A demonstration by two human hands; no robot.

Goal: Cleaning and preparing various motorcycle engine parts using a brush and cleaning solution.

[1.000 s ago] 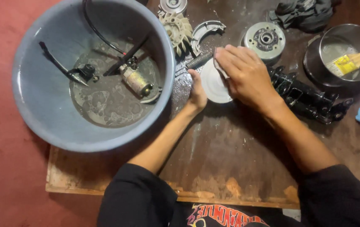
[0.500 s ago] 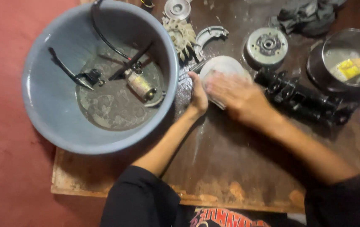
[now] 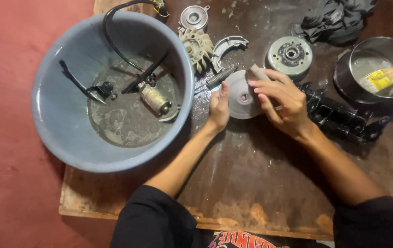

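Round grey metal disc (image 3: 241, 97) lies flat on the dark wet counter (image 3: 261, 183), face up, small hub hole pointing toward the camera; being round, it has no long axis to call. It sits just right of the grey plastic basin (image 3: 68, 138), below the spring (image 3: 218, 77). Left hand (image 3: 218, 106) grips the disc's left rim, thumb on top, fingers curled at the edge. Right hand (image 3: 283, 101) rests on the right part of the disc, fingers pressing a small folded grey piece (image 3: 255, 73), maybe sandpaper, cannot tell, against the upper rim. Hands apart, one on each side of the disc, both closed on it. Basin holds murky liquid, a small cylindrical motor (image 3: 156, 99) and black cables. Near the disc: cream fan wheel (image 3: 198, 46), curved brake shoe (image 3: 227, 46), round clutch part (image 3: 289, 55), black cast part (image 3: 343, 118) touching the right wrist area. Metal pot (image 3: 389, 87) with a yellow brush (image 3: 382, 78) far right.
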